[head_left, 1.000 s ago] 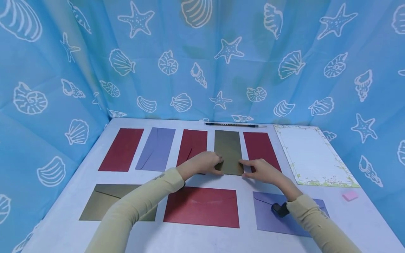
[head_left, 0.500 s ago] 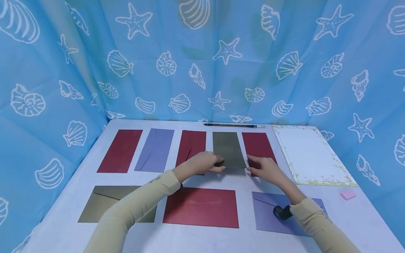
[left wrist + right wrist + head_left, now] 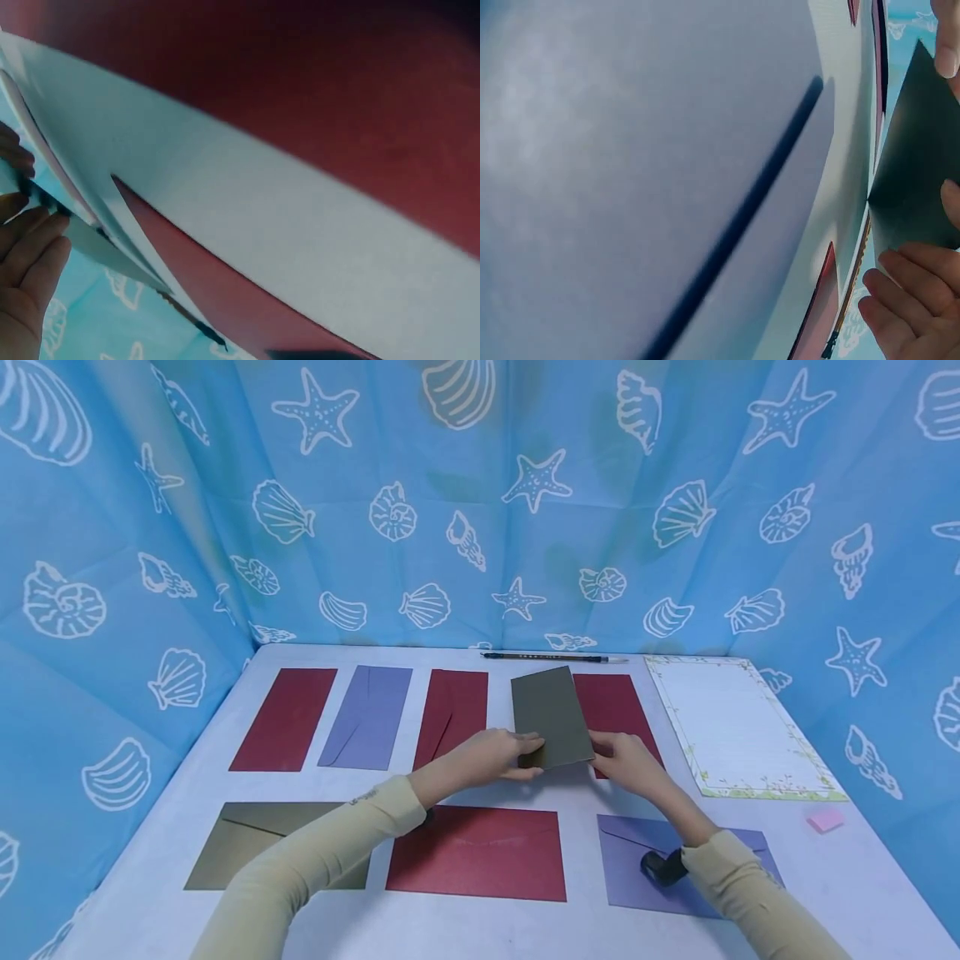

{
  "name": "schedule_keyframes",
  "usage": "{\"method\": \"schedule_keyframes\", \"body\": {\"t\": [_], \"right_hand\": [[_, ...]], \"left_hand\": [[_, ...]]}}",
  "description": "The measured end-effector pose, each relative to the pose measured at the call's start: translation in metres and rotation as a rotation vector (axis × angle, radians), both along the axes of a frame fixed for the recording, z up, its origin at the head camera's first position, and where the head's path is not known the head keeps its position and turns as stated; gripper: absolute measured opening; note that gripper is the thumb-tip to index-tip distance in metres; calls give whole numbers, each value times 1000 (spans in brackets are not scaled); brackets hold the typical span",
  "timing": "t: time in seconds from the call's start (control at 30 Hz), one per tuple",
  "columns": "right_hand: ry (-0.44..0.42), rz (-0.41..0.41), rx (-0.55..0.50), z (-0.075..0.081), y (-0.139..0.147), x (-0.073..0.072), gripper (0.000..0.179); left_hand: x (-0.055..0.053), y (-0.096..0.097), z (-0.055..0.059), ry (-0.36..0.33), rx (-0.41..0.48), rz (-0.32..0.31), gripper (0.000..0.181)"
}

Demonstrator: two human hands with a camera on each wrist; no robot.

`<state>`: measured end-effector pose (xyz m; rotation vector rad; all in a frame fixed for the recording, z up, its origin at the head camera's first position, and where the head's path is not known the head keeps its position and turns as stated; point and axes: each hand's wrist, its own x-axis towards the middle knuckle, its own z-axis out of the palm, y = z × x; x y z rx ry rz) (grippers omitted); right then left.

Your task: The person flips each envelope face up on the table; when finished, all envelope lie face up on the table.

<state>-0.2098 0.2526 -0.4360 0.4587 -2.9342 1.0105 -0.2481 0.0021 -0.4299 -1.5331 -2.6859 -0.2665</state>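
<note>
A dark olive-gold envelope (image 3: 551,710) is raised off the table at its near end and turned slightly, its plain side facing up. At its near left edge my left hand (image 3: 491,757) pinches it, fingers over the top and thumb below. My right hand (image 3: 628,763) grips the near right corner. The right wrist view shows the raised envelope (image 3: 915,142) with the right hand's fingers (image 3: 911,300) along its edge. Part of a red envelope (image 3: 611,706) lies hidden behind the held one and the right hand.
Left of the hands lie a red envelope (image 3: 457,706), a purple one (image 3: 367,714) and another red one (image 3: 285,718). Nearer are gold (image 3: 255,843), red (image 3: 480,856) and purple (image 3: 645,885) envelopes. A brush (image 3: 547,657), bordered paper (image 3: 738,718) and pink pad (image 3: 825,821) lie around them.
The olive-gold envelope has come up from the table between both hands. It has tilted and turned, its near end shifting to the right.
</note>
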Motion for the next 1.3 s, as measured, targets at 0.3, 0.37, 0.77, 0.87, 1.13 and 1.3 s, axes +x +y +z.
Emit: {"method": "schedule_keyframes", "body": {"t": [0.3, 0.37, 0.77, 0.87, 1.13, 1.3], "right_hand": [[-6, 10, -20, 1, -1, 5, 50], [27, 21, -26, 1, -2, 6, 51], [132, 93, -77, 11, -9, 9, 56], [154, 113, -73, 13, -12, 8, 57], [158, 159, -93, 14, -22, 5, 60], [122, 213, -89, 13, -27, 3, 62]], "left_hand": [[0, 11, 0, -89, 68, 6, 63], [-1, 13, 1, -114, 103, 13, 65], [1, 14, 1, -269, 299, 16, 77], [4, 11, 2, -307, 343, 30, 78], [8, 0, 5, -294, 371, 86, 84], [11, -8, 6, -279, 408, 123, 90]]}}
